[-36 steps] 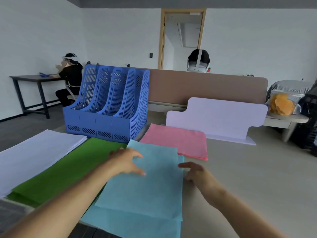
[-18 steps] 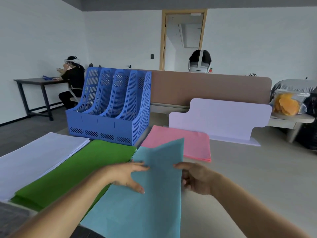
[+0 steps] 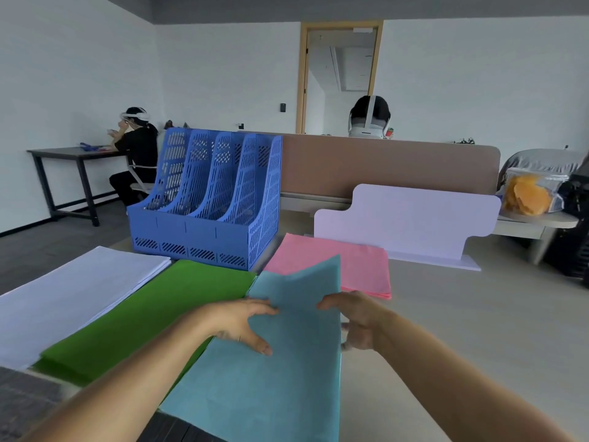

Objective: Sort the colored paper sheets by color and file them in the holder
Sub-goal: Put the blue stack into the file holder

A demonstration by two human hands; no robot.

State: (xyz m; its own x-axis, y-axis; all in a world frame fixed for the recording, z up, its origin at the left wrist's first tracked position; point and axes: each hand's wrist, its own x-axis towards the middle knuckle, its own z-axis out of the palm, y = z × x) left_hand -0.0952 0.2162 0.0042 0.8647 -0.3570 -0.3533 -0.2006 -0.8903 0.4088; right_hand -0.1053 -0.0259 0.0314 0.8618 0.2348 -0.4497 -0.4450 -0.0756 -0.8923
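holding blue sheets (image 3: pixel 287 371) tilted up off counter (image 3: pixel 452 320), left hand (image 3: pixel 242 323) and right hand (image 3: pixel 355 320) each pinching side edge. holder (image 3: pixel 207 205) behind green stack (image 3: pixel 143 317). risk: limp paper sags, buckles against divider.

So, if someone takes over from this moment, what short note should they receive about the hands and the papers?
Left hand: holds the left edge of the light blue sheets, thumb on top.
Right hand: holds their right edge; the far end is raised.
White stack, green stack and pink stack lie flat near the blue holder, each one color.
Done: the sorting, it seems.
Left: file all four colors; no paper shows in the holder's slots.
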